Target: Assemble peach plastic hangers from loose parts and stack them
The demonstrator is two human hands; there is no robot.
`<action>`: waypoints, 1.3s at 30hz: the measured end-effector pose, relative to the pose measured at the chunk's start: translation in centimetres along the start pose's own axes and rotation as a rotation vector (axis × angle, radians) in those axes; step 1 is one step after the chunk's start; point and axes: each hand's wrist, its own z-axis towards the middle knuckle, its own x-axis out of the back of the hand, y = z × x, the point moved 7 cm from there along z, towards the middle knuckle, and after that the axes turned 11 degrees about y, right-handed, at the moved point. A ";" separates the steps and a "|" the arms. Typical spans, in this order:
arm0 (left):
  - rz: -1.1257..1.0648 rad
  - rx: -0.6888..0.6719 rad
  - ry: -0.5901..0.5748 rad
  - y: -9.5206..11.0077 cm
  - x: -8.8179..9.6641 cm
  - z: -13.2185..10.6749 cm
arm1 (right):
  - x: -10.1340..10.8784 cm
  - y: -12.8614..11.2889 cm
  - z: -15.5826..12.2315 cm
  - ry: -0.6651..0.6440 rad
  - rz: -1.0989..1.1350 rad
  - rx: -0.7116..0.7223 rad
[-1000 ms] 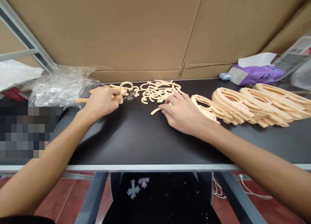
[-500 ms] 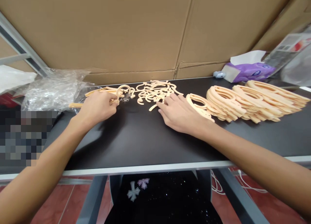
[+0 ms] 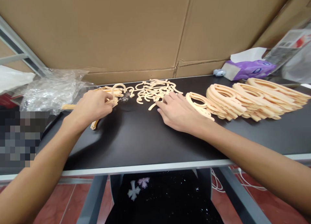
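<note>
My left hand is closed round a cream, flat-sided wooden-looking piece whose curved hook rises above the fingertips. A straight end of a cream piece sticks out to the left behind the wrist, and another end shows below the palm. My right hand rests palm down at the near edge of a loose pile of small curved strips. Its fingers are slightly bent and apart, touching the pile's edge. One short strip lies just left of its fingertips. The undersides of both hands are hidden.
Overlapping stacks of cream frames with oval holes cover the right side of the black table. Behind them are a purple tissue pack and plastic bags. Clear plastic wrap lies at left. Cardboard walls the back.
My left hand has shifted a little left and nearer to me with its piece, and a lower end of a piece now shows beneath the palm. My right hand has barely moved.
</note>
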 end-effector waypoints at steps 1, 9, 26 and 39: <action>-0.026 -0.034 -0.002 0.1 -0.2 0.0 | 0.0 0.0 0.0 0.012 0.002 0.000; -0.438 -0.289 -0.054 4.6 -0.8 -1.2 | -0.1 0.1 0.1 -0.013 0.027 -0.029; -0.568 -0.121 -0.037 4.0 -1.6 -0.5 | 0.6 -3.3 0.1 0.075 0.448 0.173; -0.777 -0.092 -0.142 4.1 -2.2 -0.6 | 2.3 1.3 0.4 0.318 0.553 -0.151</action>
